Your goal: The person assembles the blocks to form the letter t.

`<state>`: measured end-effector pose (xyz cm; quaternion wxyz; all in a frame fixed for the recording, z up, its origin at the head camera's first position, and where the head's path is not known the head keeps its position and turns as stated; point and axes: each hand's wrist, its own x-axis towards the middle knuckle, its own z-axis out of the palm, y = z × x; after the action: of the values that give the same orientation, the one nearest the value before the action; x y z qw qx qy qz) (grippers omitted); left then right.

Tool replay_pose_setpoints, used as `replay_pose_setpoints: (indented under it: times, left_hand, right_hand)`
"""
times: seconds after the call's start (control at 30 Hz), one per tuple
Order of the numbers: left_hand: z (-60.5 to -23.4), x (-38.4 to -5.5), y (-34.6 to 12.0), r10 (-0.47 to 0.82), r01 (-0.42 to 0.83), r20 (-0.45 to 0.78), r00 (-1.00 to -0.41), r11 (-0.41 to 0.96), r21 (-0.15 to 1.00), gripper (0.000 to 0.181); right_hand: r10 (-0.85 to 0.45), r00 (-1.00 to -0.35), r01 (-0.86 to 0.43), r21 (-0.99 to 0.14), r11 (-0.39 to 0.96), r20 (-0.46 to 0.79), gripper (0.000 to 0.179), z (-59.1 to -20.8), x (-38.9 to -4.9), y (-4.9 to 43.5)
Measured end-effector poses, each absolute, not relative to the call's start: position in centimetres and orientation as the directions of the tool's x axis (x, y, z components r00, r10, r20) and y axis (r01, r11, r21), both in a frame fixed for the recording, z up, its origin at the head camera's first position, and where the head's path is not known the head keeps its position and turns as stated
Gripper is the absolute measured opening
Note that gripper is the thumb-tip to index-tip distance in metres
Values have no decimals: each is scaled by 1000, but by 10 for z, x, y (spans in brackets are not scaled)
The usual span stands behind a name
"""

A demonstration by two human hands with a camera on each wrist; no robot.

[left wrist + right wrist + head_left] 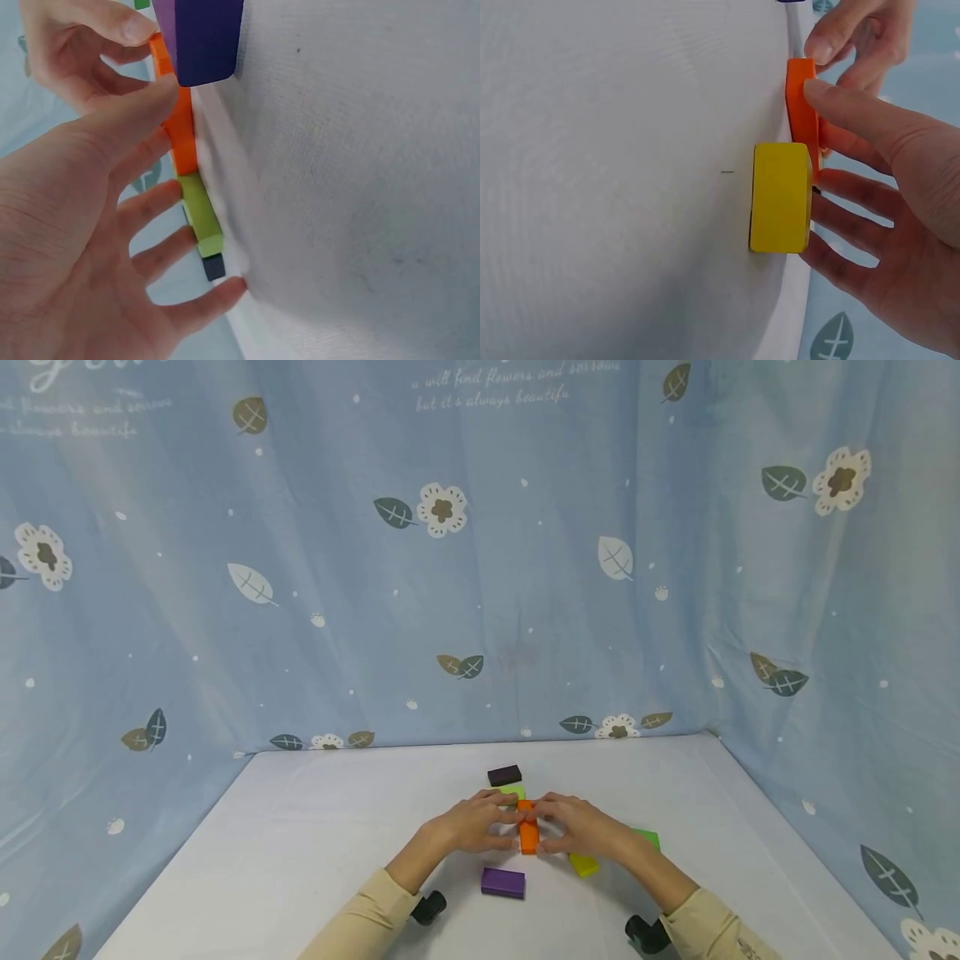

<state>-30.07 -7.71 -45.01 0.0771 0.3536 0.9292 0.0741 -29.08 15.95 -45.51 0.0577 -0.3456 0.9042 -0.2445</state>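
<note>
An orange block (528,837) lies lengthwise between my two hands, its far end close to a lime-green block (512,792). My left hand (476,823) is at its left side, thumb and index fingertip at the block, other fingers spread toward the lime block. From the opposite side, my right hand (581,828) brings its thumb and index finger to the orange block, the index tip over its top. A yellow block (781,199) sits beneath the right hand. Whether the fingertips press on the orange block or barely touch it is hard to tell.
A black block (505,775) lies beyond the lime one. Nearer me is a purple block (503,883). A green block (648,839) shows partly behind the right forearm. The white table (315,827) meets a blue patterned curtain (517,568) at its back and sides.
</note>
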Motion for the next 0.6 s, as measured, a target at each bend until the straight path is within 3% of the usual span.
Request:
replay_pose_setpoints:
  times: [0.37, 0.6]
  left_hand:
    - [-448, -301, -78, 675, 647, -117, -728, 734, 208, 49]
    - [-447, -301, -79, 677, 652, -112, -727, 733, 197, 50]
  right_hand:
    - [-712, -698, -624, -550, 554, 75, 33, -457, -302, 166]
    - [-710, -702, -595, -594, 541, 57, 32, -450, -306, 166]
